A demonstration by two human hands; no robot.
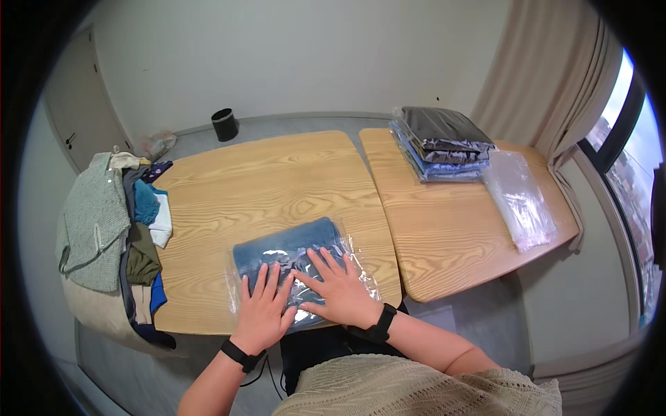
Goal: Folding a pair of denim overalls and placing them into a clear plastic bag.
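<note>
A folded blue garment (284,241), which looks like denim, lies inside a clear plastic bag (361,265) at the near edge of the wooden table. My left hand (263,308) rests flat on the left part of the bag, fingers spread and pointing away from me. Flat on its right part lies my right hand (340,291), with its fingers also spread and its thumb toward the left hand. Neither hand grips anything. Both palms cover much of the garment's near half.
A pile of clothes (97,222) hangs over the left end of the table (257,173). On the second table (430,236) to the right sit a stack of bagged folded garments (444,142) and a sheaf of clear bags (520,201). A black bin (224,126) stands by the wall.
</note>
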